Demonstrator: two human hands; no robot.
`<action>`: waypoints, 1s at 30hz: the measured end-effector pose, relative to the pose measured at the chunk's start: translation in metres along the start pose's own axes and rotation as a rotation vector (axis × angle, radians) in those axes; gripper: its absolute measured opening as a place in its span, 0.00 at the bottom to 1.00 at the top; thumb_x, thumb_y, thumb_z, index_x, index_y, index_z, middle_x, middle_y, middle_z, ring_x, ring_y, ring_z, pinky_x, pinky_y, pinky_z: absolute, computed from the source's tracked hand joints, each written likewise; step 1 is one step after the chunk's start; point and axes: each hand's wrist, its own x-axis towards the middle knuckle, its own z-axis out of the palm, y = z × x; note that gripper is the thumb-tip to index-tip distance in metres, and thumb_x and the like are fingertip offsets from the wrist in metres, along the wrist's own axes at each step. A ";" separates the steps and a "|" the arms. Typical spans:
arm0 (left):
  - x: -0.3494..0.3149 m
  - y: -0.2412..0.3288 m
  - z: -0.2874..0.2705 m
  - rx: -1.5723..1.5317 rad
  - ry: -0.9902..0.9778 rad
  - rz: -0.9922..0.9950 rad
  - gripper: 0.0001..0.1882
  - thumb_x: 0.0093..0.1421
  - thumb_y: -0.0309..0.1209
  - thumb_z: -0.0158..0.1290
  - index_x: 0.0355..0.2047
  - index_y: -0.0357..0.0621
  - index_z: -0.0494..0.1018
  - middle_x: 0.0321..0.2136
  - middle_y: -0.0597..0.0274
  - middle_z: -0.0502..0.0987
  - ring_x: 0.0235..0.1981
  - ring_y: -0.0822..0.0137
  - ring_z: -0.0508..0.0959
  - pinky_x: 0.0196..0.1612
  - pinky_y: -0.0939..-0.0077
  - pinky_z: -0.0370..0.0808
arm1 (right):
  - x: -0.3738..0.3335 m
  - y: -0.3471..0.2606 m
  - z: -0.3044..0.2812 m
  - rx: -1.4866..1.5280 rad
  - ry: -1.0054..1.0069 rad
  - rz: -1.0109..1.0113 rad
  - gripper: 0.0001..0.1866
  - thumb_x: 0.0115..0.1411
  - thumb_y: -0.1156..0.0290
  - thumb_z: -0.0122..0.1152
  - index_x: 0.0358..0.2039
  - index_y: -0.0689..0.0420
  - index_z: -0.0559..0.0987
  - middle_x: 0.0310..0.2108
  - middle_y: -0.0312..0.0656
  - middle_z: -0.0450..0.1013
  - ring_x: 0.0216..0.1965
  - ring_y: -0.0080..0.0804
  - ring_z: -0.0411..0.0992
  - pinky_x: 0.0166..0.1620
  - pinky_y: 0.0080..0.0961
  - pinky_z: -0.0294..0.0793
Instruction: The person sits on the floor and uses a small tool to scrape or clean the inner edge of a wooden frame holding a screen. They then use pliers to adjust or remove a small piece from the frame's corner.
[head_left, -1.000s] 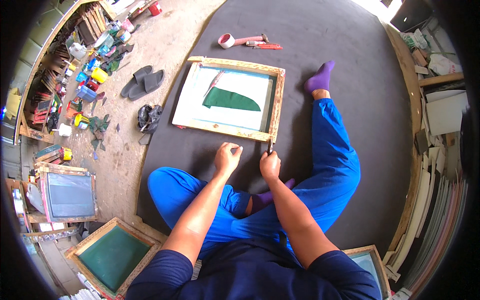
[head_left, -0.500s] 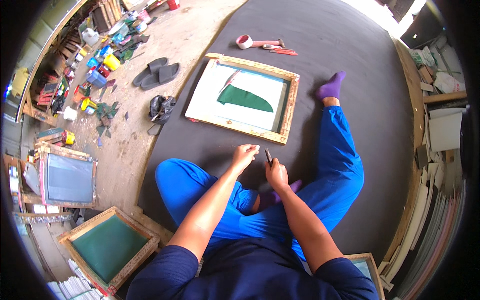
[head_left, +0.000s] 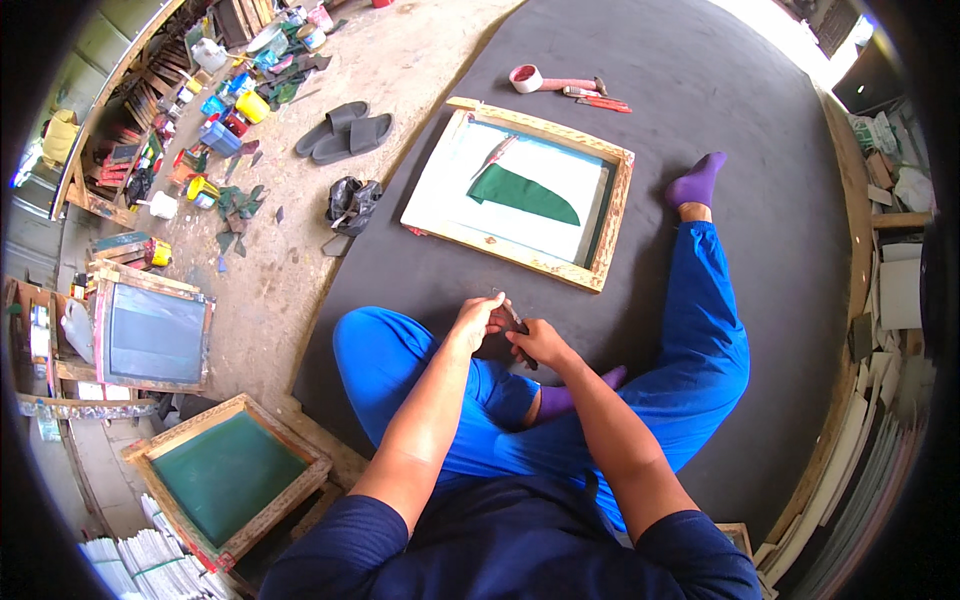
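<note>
My right hand (head_left: pixel 540 342) is wrapped round a slim dark hand tool (head_left: pixel 516 322), its form close to pliers. The tool slants up and left, its upper end at the fingers of my left hand (head_left: pixel 478 322). Those fingers are pinched together, and a thin, wire-like bit seems to stick out of them, too small to name. Beyond both hands lies a wooden frame (head_left: pixel 492 241) with a pale panel inside. On that panel rest a dark green cut sheet (head_left: pixel 525 196) and a slender red-and-silver tool (head_left: pixel 497 153).
Past the frame lie a tape roll (head_left: pixel 525 78), a hammer (head_left: pixel 570 84) and red sticks (head_left: pixel 604 103) on the dark mat (head_left: pixel 740 400). Left are slippers (head_left: pixel 350 137), a black bag (head_left: pixel 353 204) and a green-screened frame (head_left: pixel 228 487). My blue-trousered legs (head_left: pixel 690 340) surround the hands.
My right hand has moved in beside the left, bringing the tool from upright and apart to slanting against the left fingers. The whole view has shifted slightly.
</note>
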 end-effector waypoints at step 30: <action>0.017 -0.005 0.004 0.514 0.683 0.450 0.23 0.61 0.43 0.69 0.45 0.33 0.84 0.40 0.47 0.88 0.43 0.58 0.88 0.50 0.65 0.82 | -0.040 0.027 -0.085 1.196 0.132 0.022 0.18 0.79 0.62 0.41 0.58 0.62 0.70 0.43 0.59 0.80 0.41 0.51 0.83 0.41 0.47 0.85</action>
